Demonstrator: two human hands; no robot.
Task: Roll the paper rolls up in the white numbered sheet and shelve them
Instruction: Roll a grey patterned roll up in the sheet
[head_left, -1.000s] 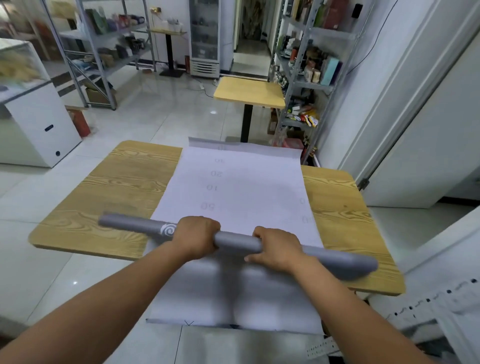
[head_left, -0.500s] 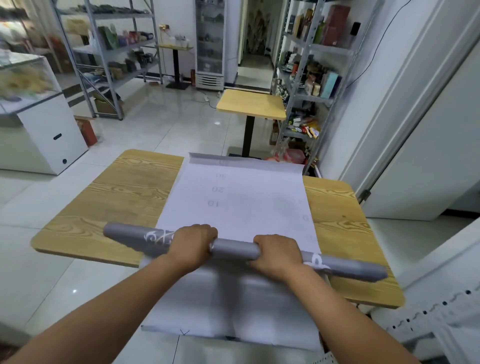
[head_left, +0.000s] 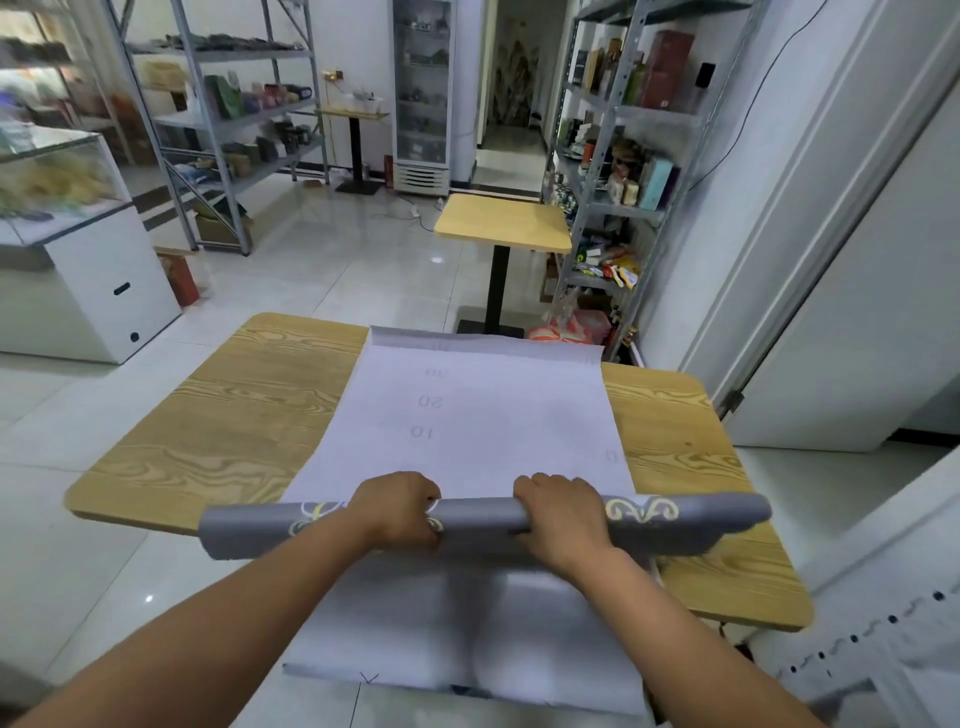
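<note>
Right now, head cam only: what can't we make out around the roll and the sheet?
All head view.
- Roll count: the grey roll shows only its outer wrap; what's inside is hidden.
- Thumbs of the left hand and right hand: hidden behind the hands and roll.
- On the white numbered sheet, numerals beyond 20 are too faint to read; its near right corner is behind the right forearm.

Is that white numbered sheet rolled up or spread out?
Spread out: the sheet lies flat across the table, numbers showing, near end hanging off.
</note>
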